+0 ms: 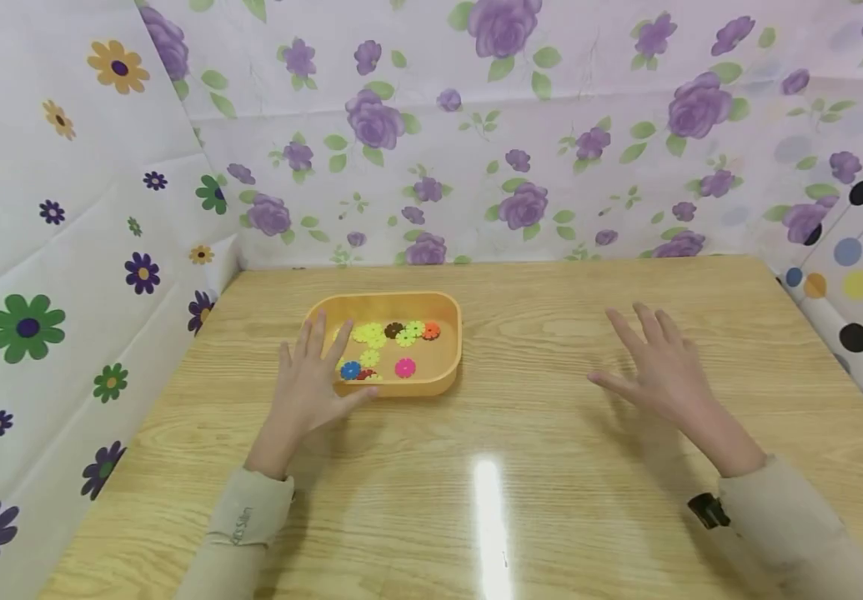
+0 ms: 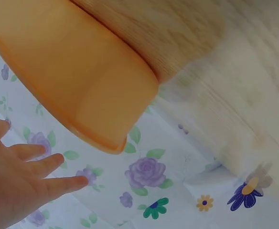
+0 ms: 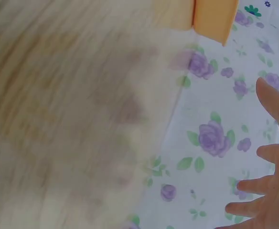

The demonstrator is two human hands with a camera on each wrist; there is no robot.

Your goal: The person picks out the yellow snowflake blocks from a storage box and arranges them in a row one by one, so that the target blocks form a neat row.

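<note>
An orange-yellow plastic tray (image 1: 449,367) stands left of the middle of the wooden table. Several small flower-shaped discs lie in it, among them a blue disc (image 1: 350,370), a pink disc (image 1: 404,367), an orange disc (image 1: 431,331) and yellow-green ones. My left hand (image 1: 307,392) is spread over the tray's left front corner in the head view; in the left wrist view it looks apart from the tray wall (image 2: 96,95). Well to the right of the tray, my right hand (image 1: 664,375) hovers over the table with fingers spread, holding nothing.
The wooden table (image 1: 551,467) has a bright light reflection near its front middle. Cloth with purple roses (image 1: 521,204) hangs along the back edge. Flower-print cloth (image 1: 26,329) covers the left side, and dotted cloth (image 1: 855,283) hangs at the right.
</note>
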